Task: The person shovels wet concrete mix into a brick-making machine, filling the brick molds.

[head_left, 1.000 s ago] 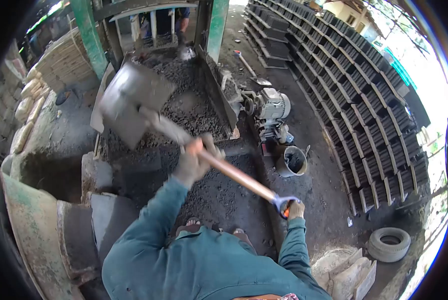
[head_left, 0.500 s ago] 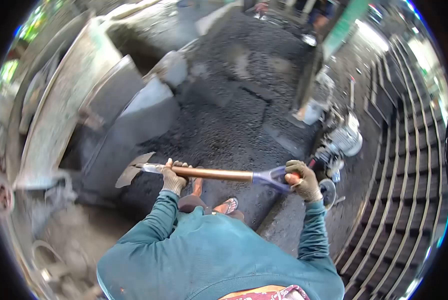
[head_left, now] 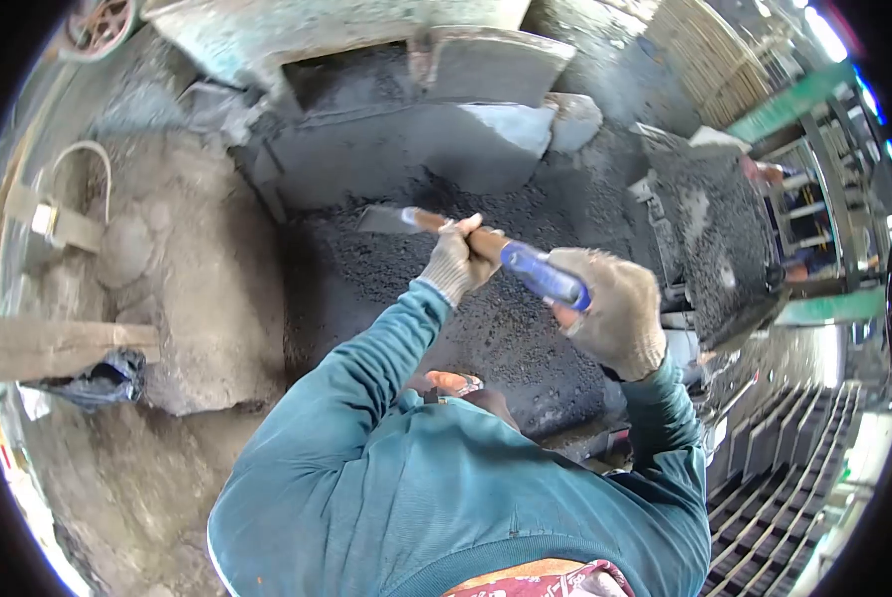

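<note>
A shovel (head_left: 488, 242) with a brown shaft and a blue handle slants across in front of me. Its metal blade (head_left: 384, 220) points to the far left, over dark, crumbly material (head_left: 386, 264) on the floor. My left hand (head_left: 458, 259), in a knit glove, is wrapped round the shaft near its middle. At the blue handle is my gloved right hand (head_left: 613, 310), its fingers curled round the grip and partly hidden. Whether the blade touches the dark material is hard to tell.
A low grey slab wall (head_left: 386, 149) stands beyond the blade. To the left is a large earthen block (head_left: 202, 289) and a wooden beam (head_left: 68, 348). A heap of dark grit (head_left: 710, 234) lies at the right, above slatted racks (head_left: 789, 468).
My view has swung left toward the slab wall. The shovel has gone from nearly level across my body to pointing away, blade toward the dark material. Both hands still grip it.
</note>
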A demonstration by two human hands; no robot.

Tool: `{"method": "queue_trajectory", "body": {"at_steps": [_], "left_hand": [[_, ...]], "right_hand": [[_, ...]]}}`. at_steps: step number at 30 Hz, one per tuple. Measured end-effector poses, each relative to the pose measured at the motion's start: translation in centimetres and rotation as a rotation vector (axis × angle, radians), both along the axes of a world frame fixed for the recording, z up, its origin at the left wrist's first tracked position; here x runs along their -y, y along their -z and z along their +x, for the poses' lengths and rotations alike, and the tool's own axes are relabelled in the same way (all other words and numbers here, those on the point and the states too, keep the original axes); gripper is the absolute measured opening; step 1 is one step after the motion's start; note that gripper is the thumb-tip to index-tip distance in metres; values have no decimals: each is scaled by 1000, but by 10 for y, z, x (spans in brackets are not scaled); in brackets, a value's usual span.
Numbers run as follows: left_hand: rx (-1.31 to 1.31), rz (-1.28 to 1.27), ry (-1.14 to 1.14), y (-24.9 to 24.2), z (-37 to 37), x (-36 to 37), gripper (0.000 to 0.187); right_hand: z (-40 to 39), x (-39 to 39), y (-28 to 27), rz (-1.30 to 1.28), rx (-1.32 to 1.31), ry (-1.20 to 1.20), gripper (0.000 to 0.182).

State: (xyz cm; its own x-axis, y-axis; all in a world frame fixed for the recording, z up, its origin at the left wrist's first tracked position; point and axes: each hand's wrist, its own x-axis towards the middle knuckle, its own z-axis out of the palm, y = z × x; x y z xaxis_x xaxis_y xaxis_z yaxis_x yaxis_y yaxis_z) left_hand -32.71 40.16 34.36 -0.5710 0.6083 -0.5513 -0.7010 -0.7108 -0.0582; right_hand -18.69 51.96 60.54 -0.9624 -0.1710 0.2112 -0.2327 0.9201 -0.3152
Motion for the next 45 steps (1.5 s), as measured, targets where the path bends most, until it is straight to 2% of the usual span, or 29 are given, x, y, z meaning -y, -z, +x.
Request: {"method": "queue_trajectory", "body": {"at_steps": [4, 7, 8, 11, 13, 14, 15, 16, 17, 19, 20, 21, 23, 26, 27, 28, 30, 32, 33, 34, 35, 36, 37, 39, 40, 42, 43, 44, 45], "left_hand": [[-96, 168, -4, -63, -21, 36, 28], [-466, 69, 98, -55, -37, 76, 28], [-474, -108, 98, -43, -42, 91, 27], [-375, -522, 73, 28, -42, 147, 27], [-137, -620, -13, 103, -14, 202, 32], [-75, -690, -32, 143, 9, 234, 30], [-61, -793, -22, 178, 44, 275, 28], [-59, -918, 13, 209, 79, 319, 26], [-207, -1123, 190, 233, 124, 367, 24], [-1064, -1969, 1074, 253, 235, 460, 22], [-1092, -2048, 1244, 250, 280, 487, 21], [-1042, -2063, 1366, 242, 325, 503, 20], [-676, -2065, 1338, 243, 379, 508, 24], [-1160, -1760, 2026, 208, 418, 495, 32], [-1233, -1733, 2066, 204, 429, 489, 31], [-1290, -1764, 2015, 208, 429, 479, 30], [-1365, -1905, 1809, 221, 406, 444, 30], [-1347, -2072, 1497, 241, 347, 390, 32], [-1303, -2099, 1353, 251, 305, 361, 33], [-1249, -2057, 1249, 256, 261, 332, 31], [-1198, -2012, 1144, 259, 216, 303, 32], [-1243, -2153, 812, 257, 181, 266, 28], [-1334, -2181, 562, 218, 147, 226, 25], [-670, -1014, 416, 213, 101, 175, 23], [-390, -666, 422, 150, 81, 139, 23], [-264, -661, 693, 98, 63, 87, 25], [-527, -676, 601, 102, 66, 63, 28], [-428, -868, 719, 68, 64, 49, 26], [-363, -738, 729, 78, 55, 44, 51]], "right_hand": [[-45, 43, -33, -58, -172, -4, 41], [-86, 63, -41, -102, -188, 31, 34], [-105, 65, -31, -111, -122, 37, 31], [-171, 80, 40, -95, 176, -20, 23], [-204, 113, 154, -49, 420, -48, 18], [-203, 128, 225, -68, 565, 2, 31], [-177, 142, 273, -32, 108, -168, 39], [-162, 156, 263, 5, 398, -122, 44], [-147, 170, 251, 80, 678, -70, 49], [-149, 116, 280, -41, 385, -60, 36], [-171, 85, 280, -101, 212, -57, 30], [-191, 59, 257, -177, 203, -3, 24], [-218, 23, 165, -250, 113, 73, 19], [-219, -30, 47, -131, -1, -104, 27], [-218, -39, 19, -210, 86, -160, 30], [-216, -47, -3, -291, 171, -214, 32], [-223, -58, -3, -133, 309, -150, 33], [-237, -58, 65, 4, 386, -61, 37], [-248, -63, 140, 156, 514, -19, 50], [-223, -38, 156, 456, 486, -191, 51], [-193, -34, 194, 298, 399, -235, 43], [-160, -25, 223, 212, 425, -205, 40], [-119, -10, 247, 157, 499, -136, 36], [-40, 19, 289, 118, 653, -44, 32], [-7, 30, 307, 102, 706, -33, 44], [14, 60, 299, 106, 913, -76, 58], [14, 64, 289, 139, 896, -168, 64], [11, 65, 274, 176, 877, -259, 71], [5, 62, 239, 72, 804, -209, 65]]}}
